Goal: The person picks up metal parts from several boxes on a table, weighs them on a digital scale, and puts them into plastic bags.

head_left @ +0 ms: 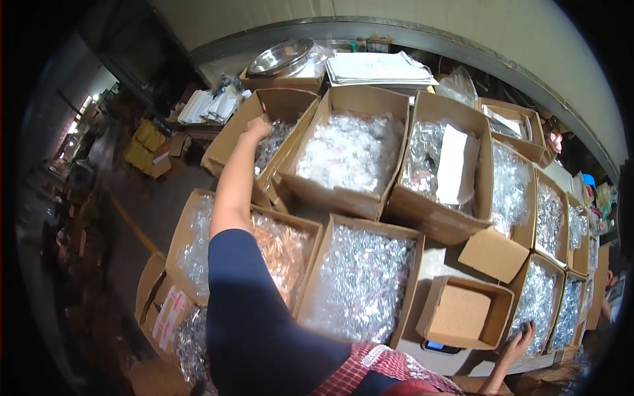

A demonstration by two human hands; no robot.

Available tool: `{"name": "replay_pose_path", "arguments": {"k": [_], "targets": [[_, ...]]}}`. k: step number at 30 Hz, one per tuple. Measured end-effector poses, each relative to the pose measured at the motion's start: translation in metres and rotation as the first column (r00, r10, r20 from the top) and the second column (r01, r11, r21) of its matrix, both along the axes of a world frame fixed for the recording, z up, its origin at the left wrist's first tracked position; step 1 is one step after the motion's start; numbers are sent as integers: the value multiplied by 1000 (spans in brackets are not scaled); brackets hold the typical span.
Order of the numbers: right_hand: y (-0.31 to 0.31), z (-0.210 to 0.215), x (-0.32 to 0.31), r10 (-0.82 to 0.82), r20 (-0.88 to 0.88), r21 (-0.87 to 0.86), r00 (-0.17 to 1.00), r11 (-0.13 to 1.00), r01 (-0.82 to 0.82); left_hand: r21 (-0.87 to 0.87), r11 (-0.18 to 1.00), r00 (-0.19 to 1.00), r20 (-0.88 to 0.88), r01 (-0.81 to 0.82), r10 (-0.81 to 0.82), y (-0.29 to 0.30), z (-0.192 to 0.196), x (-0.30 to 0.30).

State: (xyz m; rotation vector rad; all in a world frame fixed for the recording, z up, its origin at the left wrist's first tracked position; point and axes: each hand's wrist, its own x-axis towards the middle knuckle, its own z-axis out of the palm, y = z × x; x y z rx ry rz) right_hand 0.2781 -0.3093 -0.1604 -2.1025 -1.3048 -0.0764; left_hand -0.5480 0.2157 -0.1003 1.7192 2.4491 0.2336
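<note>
My left arm stretches far forward. My left hand (259,127) is closed over a cardboard box (228,135) of small silvery pieces in clear plastic bags (277,140). A thin red thing (265,107) shows at its fingertips; what the fingers hold is not clear. At the lower right, my right hand (522,340) has its fingers apart at the near edge of a narrow carton of bagged silvery parts (536,297). To its left stands a small box (498,330) with only its brown bottom showing, on a scale (440,347) whose blue display peeks out.
Open cartons in rows hold bagged metal parts: a large silvery one (363,280), copper-coloured pieces (282,254), and a carton with a white sheet (457,165). Behind them are a steel bowl (281,58) and stacked papers (376,68). A dark floor (142,204) lies left.
</note>
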Motion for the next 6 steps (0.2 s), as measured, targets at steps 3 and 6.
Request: {"name": "replay_pose_path", "arguments": {"k": [3,6], "targets": [[5,3,-7,-4,-100,45,995,999,8,-119,982,985,-73,146,-155,39,-9,0],[5,-2,-2,-15,-104,10,994,1000,16,-378,881,895,-225,284,-385,58,-21,-10]]}}
